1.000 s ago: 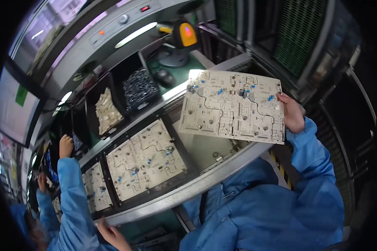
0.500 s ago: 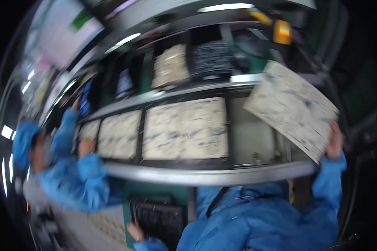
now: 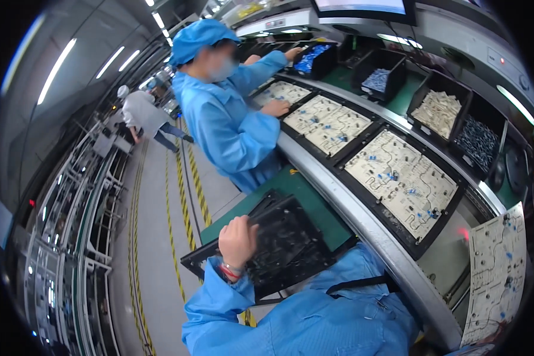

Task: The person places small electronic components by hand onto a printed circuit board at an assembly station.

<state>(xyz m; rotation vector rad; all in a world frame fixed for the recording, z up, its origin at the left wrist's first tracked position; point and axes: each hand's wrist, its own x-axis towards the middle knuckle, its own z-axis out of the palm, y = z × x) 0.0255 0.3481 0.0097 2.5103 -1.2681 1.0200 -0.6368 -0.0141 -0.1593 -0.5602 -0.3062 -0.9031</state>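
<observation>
My left hand (image 3: 237, 242), a red band at its wrist, is closed on the upper edge of a black tray-like frame (image 3: 288, 234). The frame tilts over a green shelf, with another dark frame partly behind it. At the lower right a cream circuit board (image 3: 495, 273) with blue and dark components stands steeply tilted off the line. My right hand (image 3: 491, 336) holds its lower end, mostly lost in the dark rim. Beside that board, a similar circuit board (image 3: 402, 181) lies in a black frame on the line.
A co-worker in blue (image 3: 222, 127) works at the line's far left, near more framed boards (image 3: 329, 123). Black bins hold cream parts (image 3: 436, 111), dark parts (image 3: 477, 142) and blue parts (image 3: 313, 57). A metal rail (image 3: 362, 222) edges the line. Another person (image 3: 145, 113) bends beyond the aisle.
My view has swung left. My left hand has come up with the black frame tilted in its grasp. The right hand's board now stands steeper, nearer the lower right rim.
</observation>
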